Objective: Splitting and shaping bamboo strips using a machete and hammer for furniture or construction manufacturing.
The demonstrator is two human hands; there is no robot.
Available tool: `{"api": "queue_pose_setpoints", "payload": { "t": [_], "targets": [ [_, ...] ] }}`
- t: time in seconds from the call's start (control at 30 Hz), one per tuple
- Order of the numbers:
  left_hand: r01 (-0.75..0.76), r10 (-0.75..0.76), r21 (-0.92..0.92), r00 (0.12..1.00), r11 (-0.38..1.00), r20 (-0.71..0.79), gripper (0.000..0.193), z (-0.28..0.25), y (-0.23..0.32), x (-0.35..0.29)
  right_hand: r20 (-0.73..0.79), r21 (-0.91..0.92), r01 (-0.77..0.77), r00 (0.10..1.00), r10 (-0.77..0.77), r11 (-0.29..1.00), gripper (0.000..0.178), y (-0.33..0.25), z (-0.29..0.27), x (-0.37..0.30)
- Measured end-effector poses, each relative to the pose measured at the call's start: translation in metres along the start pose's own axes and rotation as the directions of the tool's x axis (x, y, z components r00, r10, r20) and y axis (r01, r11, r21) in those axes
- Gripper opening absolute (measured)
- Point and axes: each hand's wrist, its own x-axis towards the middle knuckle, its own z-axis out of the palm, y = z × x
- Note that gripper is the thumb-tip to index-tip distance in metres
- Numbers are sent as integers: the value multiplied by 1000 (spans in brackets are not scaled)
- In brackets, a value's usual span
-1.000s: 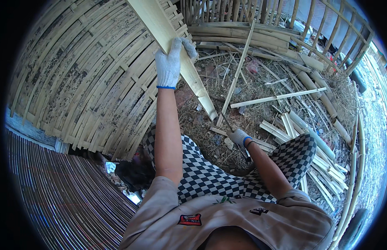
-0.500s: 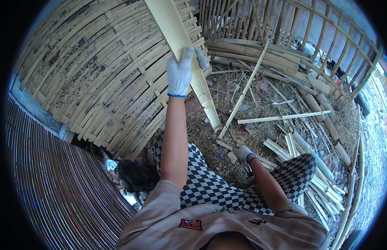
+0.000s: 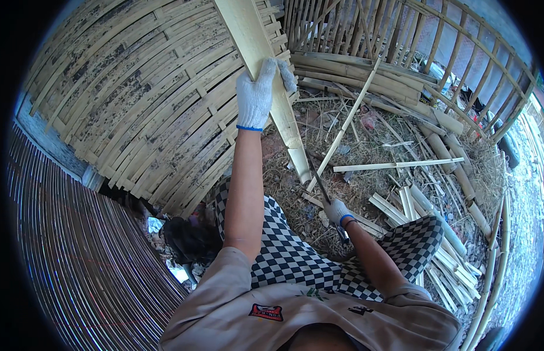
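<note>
My left hand point(image 3: 259, 96), in a white knitted glove with a blue cuff, is closed around a long split bamboo piece point(image 3: 245, 32). The piece slants from the top of the view down to its lower end near the ground. My right hand point(image 3: 337, 212), gloved too, grips a long knife point(image 3: 320, 182) with a dark narrow blade. That blade points up and left, close beside the bamboo's lower end; whether it touches cannot be made out. The knife's handle is mostly hidden by the glove.
A large woven bamboo panel point(image 3: 149, 99) leans at the left, above a ribbed dark sheet point(image 3: 84, 245). Bamboo poles point(image 3: 365, 79) lie by a slatted fence point(image 3: 459, 47) at the back. Cut strips point(image 3: 456, 269) are piled beside my right knee, and a thin strip point(image 3: 351, 120) lies ahead.
My right hand has shifted slightly left and up, and the knife blade now shows broader beside the bamboo's lower end. My left hand and the bamboo piece have moved slightly.
</note>
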Motion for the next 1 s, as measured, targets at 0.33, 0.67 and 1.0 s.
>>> {"api": "queue_pose_setpoints", "payload": {
  "t": [0.33,0.67,1.0],
  "targets": [
    [-89,96,50,983,995,-155,36,-10,51,-8,104,-237,-43,992,69,970,45,42,10,10],
    [-82,83,16,958,997,-274,37,-47,43,1,22,-225,26,1000,-22,974,66,49,7,28],
    [27,-29,-10,959,1000,-283,43,-53,47,-4,-30,-110,-66,998,63,992,69,34,3,23]
  ]
}}
